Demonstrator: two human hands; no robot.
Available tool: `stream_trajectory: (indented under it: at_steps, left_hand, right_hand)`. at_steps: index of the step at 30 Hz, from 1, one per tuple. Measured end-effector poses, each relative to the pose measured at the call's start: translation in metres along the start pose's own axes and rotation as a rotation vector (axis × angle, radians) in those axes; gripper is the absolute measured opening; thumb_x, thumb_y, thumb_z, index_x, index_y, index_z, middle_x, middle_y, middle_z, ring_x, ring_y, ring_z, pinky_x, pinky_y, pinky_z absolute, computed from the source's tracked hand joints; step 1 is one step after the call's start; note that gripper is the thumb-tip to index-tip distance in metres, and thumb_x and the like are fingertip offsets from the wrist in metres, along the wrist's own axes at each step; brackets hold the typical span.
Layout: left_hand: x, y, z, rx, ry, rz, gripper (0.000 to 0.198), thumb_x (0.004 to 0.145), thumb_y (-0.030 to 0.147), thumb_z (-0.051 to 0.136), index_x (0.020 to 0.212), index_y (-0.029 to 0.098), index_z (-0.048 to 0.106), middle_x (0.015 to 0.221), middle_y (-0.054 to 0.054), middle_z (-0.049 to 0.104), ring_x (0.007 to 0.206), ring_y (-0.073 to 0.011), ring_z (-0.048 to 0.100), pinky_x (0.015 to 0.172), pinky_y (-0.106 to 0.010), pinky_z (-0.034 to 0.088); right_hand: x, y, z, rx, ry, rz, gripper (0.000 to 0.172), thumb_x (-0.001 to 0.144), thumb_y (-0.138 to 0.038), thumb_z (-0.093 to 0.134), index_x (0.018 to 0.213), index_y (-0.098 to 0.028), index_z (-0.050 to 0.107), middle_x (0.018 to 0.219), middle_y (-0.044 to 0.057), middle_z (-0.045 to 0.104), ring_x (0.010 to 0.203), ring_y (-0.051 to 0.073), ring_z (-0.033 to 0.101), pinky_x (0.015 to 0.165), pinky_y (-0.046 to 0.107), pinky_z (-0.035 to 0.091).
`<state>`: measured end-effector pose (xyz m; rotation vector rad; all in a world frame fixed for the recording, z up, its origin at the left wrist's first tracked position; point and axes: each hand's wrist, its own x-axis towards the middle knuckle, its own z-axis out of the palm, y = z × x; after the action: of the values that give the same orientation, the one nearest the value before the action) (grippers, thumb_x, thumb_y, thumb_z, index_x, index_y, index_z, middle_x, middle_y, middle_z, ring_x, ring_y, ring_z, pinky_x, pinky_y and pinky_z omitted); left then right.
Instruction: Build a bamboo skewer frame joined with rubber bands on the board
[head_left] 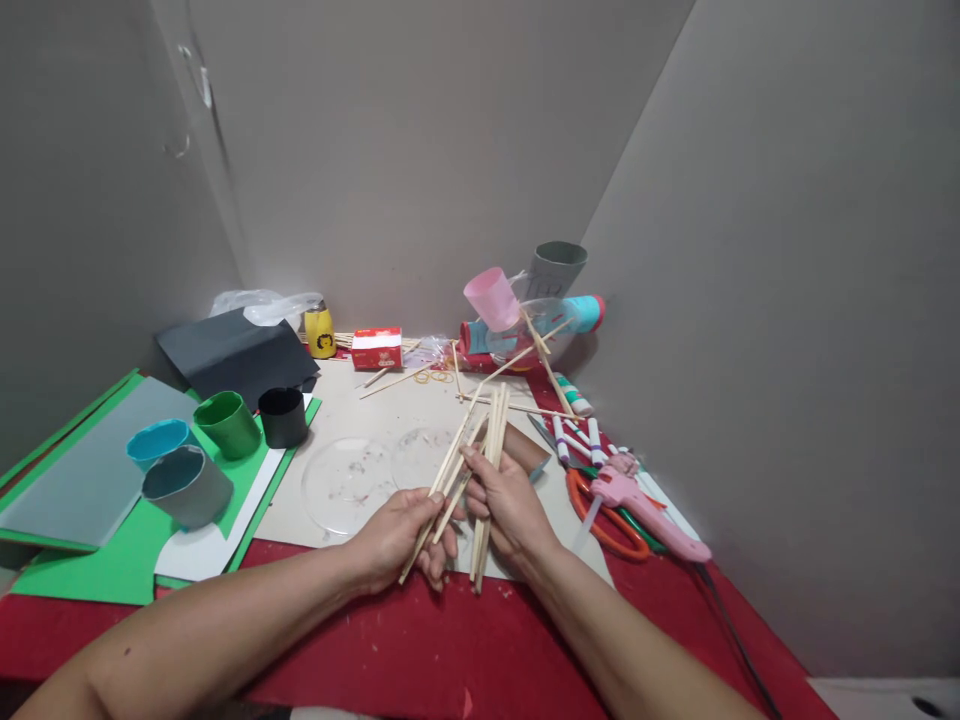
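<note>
My left hand (397, 538) is closed around a few thin wooden sticks (452, 472) that slant up to the right. Beside it, my right hand (508, 506) grips a thicker bundle of wooden sticks (495, 432), held nearly upright. The two hands are close together above a beige board (390, 410) on the red table (420, 660). Two clear plastic discs (346, 484) lie on the board just behind my left hand.
Blue, grey, green and black paper cups (229, 424) stand on green sheets at the left. A pink glue gun (645, 508), orange scissors (600, 515) and markers lie at the right. A stick frame with a pink cup (491, 297), a red box (376, 348) and loose sticks sit at the back.
</note>
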<state>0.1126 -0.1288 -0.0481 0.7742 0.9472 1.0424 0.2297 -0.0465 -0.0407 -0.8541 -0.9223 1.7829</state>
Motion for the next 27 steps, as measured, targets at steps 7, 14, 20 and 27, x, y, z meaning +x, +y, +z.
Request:
stream_trajectory:
  at_steps: [7,14,20,27]
  left_hand:
    - [-0.009,0.007,0.002,-0.004,-0.087,-0.062,0.035,0.087,0.054,0.051,0.085,0.019,0.05,0.049,0.011,0.032,0.034,-0.0026,0.018,0.032,-0.013,0.02]
    - [-0.008,0.01,0.001,0.243,-0.111,-0.06,0.05,0.085,0.063,0.045,0.081,0.014,0.056,0.051,0.003,0.051,0.033,-0.0073,0.04,0.038,-0.02,0.036]
    - [-0.014,0.047,-0.002,0.792,0.09,0.133,0.054,0.089,0.061,0.037,0.082,0.013,0.06,0.068,-0.005,0.061,0.048,-0.0104,0.051,0.05,-0.022,0.039]
    - [0.04,0.115,-0.02,1.802,0.521,0.234,0.027,0.093,0.028,0.039,0.1,0.019,0.064,0.097,-0.009,0.068,0.089,-0.0212,0.062,0.077,-0.029,0.042]
  right_hand:
    - [-0.004,-0.006,0.003,-0.044,-0.014,0.008,0.044,0.063,-0.043,0.08,0.084,-0.018,0.052,0.067,-0.003,0.061,0.037,0.001,0.032,0.028,0.011,0.019]
    - [-0.005,-0.013,0.005,0.025,0.005,-0.02,0.045,0.059,-0.047,0.08,0.074,-0.016,0.052,0.06,-0.003,0.059,0.032,-0.001,0.024,0.03,0.014,0.014]
    - [-0.006,-0.032,0.001,0.101,0.127,-0.209,0.039,0.064,-0.051,0.075,0.069,-0.017,0.056,0.048,-0.004,0.051,0.041,0.008,0.042,0.037,0.018,0.03]
    - [-0.016,-0.025,0.006,0.04,0.041,-0.104,0.046,0.062,-0.059,0.073,0.066,-0.017,0.056,0.046,-0.003,0.051,0.041,0.009,0.041,0.04,0.02,0.03]
